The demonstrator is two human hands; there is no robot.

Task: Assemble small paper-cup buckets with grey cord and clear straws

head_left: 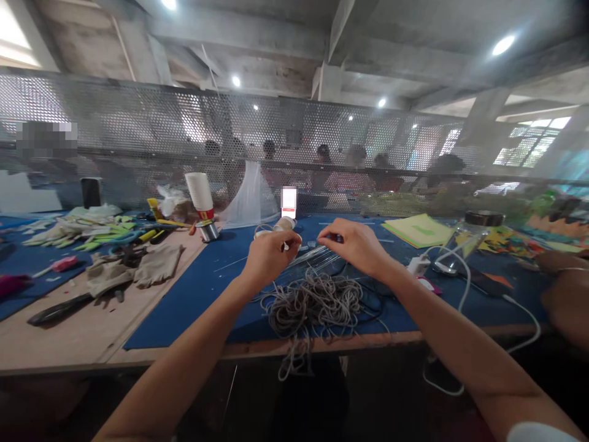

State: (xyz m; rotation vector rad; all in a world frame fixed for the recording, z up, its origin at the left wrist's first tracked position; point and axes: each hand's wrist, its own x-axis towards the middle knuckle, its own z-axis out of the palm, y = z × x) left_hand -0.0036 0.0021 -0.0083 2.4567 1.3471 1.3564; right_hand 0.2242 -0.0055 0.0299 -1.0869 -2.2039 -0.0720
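Over the blue mat [184,307] both of my hands hover with bent fingers, a short gap between them. My left hand [269,255] is closed in a pinch, with a small pale bit showing at its fingertips, too small to name. Thumb and fingers of my right hand [352,245] are also pressed together, and what they hold is hidden. Just below lies a tangled heap of grey cord [317,301], with some loops hanging off the table edge. Clear thin strips [315,253] lie behind it. A spool-like roll [286,223] stands beyond my left hand.
Left are a stack of paper cups [199,191], work gloves [159,265] and paper scraps [69,230]. Right are yellow sheets [418,230], a clear jar [478,236] and a white cable [467,288]. A lit phone [289,199] stands by the mesh divider [161,141]; another person's hand [568,270] is far right.
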